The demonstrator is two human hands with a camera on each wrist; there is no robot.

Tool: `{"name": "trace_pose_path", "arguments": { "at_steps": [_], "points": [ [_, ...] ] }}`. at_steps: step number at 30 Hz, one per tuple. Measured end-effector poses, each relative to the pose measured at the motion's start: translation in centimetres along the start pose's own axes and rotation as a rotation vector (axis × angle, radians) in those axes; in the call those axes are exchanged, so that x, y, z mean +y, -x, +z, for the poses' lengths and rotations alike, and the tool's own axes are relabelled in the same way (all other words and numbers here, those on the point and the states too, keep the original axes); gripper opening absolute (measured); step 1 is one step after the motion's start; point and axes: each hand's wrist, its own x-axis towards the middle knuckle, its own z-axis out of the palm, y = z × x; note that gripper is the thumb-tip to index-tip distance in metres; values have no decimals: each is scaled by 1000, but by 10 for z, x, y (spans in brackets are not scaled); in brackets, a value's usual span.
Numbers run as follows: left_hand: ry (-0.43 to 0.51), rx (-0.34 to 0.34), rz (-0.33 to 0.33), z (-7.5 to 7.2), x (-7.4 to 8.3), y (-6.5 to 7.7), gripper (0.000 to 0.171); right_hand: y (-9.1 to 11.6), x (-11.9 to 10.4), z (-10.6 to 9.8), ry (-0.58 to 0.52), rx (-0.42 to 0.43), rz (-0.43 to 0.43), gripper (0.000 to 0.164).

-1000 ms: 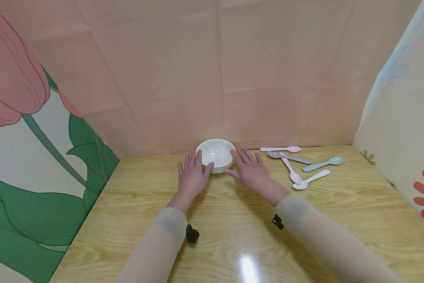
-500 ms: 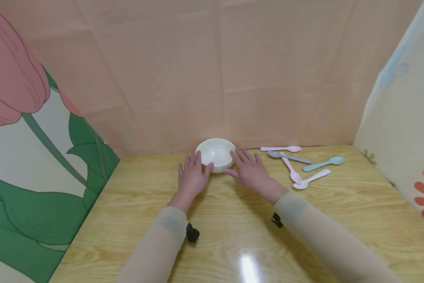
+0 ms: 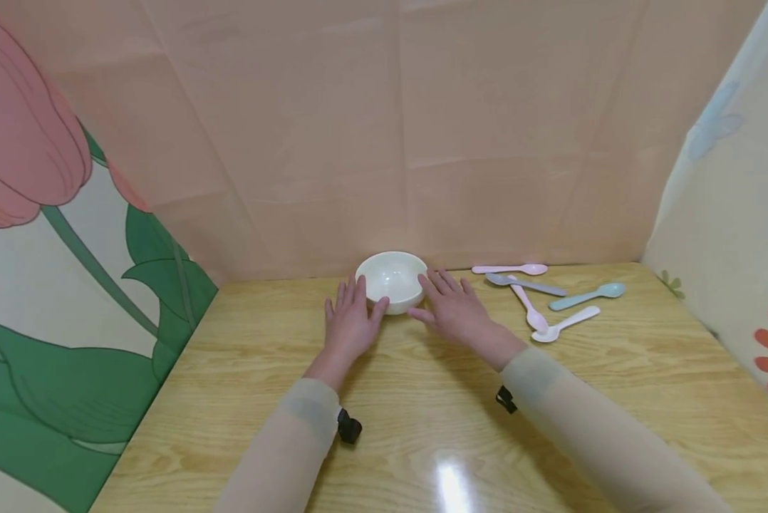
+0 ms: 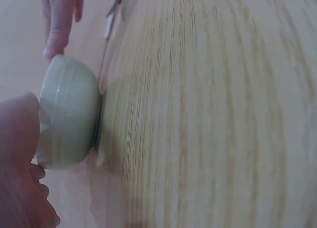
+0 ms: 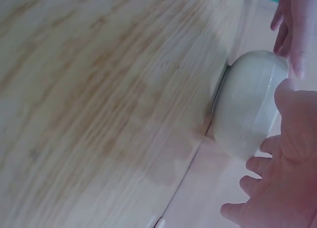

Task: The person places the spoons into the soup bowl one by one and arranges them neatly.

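Only the head view looks inside the white bowl (image 3: 392,279).

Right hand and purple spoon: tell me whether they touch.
Apart. In the head view, a strip of tabletop shows between the right hand and the purple spoon.

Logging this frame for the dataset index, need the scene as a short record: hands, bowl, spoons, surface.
left hand: fingers extended, at the bowl's left side
right hand: fingers extended, at the bowl's right side
bowl: white, upright on the table, nothing seen inside
spoon count: five, right of the bowl
spoon colours: upper pink spoon, purple spoon, lower pink spoon, light blue spoon, white spoon
spoon overlap: purple spoon crosses the lower pink spoon's handle
surface: wood-grain table
behind: pink backdrop
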Motion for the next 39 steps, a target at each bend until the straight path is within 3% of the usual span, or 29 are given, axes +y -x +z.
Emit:
{"name": "trace_pose_path", "arguments": {
  "at_steps": [23, 39],
  "points": [
    [64, 50, 47, 2, 0, 15, 83, 12, -3, -5, 16, 13, -19, 80],
    [55, 48, 91, -4, 5, 46, 83, 43, -5, -12, -13, 22, -55, 80]
  ]
}}
